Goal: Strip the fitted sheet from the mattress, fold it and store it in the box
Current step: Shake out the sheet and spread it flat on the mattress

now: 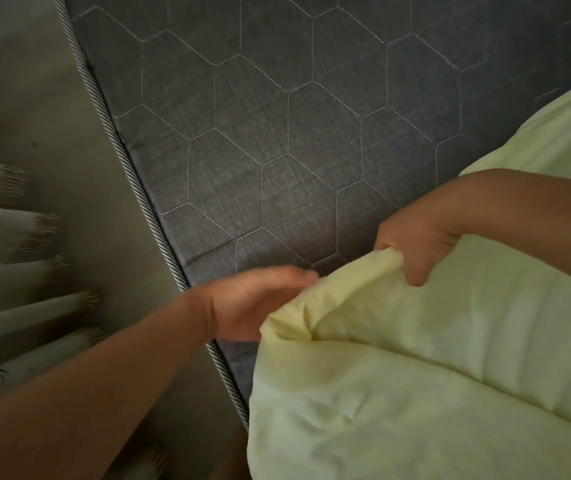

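Head view, right grip (415, 244) clutching yellow fitted sheet (433, 375), grey mattress (277, 133)

Left hand (252, 303) fingers (291, 277) blurred, partly behind sheet (415, 375)

Dim, flat light. Left hand (259, 299) & pleated cloth (17, 237) motion-blurred; mattress (277, 133) stitching sharp mid-frame; sheet (415, 375) brightest; top corners dark.

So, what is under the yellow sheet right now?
The grey mattress lies bare beside the sheet and runs under it; that part is covered. The right hand grips a fold. The left hand is at the sheet's edge, some fingers hidden.
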